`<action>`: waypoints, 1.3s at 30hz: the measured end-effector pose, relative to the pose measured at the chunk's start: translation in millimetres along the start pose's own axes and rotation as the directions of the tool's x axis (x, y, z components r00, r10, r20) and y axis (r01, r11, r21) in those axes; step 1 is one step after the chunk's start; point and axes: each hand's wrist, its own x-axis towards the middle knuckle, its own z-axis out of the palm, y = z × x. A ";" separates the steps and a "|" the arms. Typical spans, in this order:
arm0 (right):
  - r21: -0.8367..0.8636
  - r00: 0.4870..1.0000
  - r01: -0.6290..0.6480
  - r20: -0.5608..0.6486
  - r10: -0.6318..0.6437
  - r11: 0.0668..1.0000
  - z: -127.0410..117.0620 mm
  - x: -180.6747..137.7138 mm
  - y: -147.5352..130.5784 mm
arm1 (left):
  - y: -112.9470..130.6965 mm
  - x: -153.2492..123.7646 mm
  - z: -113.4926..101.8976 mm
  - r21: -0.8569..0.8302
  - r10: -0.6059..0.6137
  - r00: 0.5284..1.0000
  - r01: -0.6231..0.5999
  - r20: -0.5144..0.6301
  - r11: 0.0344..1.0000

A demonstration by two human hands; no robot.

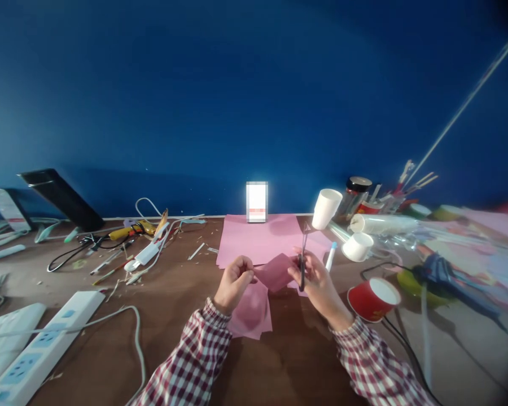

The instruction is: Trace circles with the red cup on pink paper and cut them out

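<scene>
Left hand pinches the paper at its 9 o'clock edge to hold it taut — right hand, at 3 o'clock, grips scissors upright.

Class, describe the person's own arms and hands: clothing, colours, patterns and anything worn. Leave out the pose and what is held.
Both arms wear long shirt sleeves in a red, white and dark check. The left sleeve and the right sleeve each end at the wrist. The left hand and the right hand are bare, without gloves; no ring or watch shows.
</scene>
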 end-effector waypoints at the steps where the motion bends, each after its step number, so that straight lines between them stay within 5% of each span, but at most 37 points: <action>1: 0.003 1.000 -0.007 0.018 0.007 1.000 -0.1 -1.2 -1.9 | 0.9 -0.7 -0.1 0.003 -0.003 1.000 0.003 0.007 1.000; 6: -0.025 0.999 0.009 0.046 -0.008 1.000 1.0 -5.5 -4.3 | 0.2 -1.1 3.2 -0.031 -0.019 1.000 0.019 0.017 0.999; 11: 0.130 0.983 -0.181 0.033 0.179 0.975 12.5 -8.9 -2.4 | -8.6 -5.5 16.2 -0.305 -0.189 0.982 0.177 -0.008 0.936; 15: 0.300 0.974 -0.213 -0.006 0.225 0.930 21.5 -10.1 -3.0 | -15.2 -10.2 26.0 -0.171 -0.180 0.980 0.193 0.089 0.966; 19: 0.239 0.967 -0.226 -0.065 0.248 0.944 22.1 -11.5 -0.8 | -16.6 -8.9 25.6 -0.062 -0.250 0.968 0.252 0.039 0.966; 28: 0.296 0.967 -0.247 0.018 0.253 0.923 27.8 -13.3 2.4 | -10.8 -6.8 25.5 -0.441 -0.301 0.950 0.234 -0.087 0.866; 39: 0.308 0.968 -0.239 0.002 0.250 0.921 23.4 -12.0 10.1 | -12.1 -8.7 27.1 -0.494 -0.398 0.916 0.322 -0.054 0.808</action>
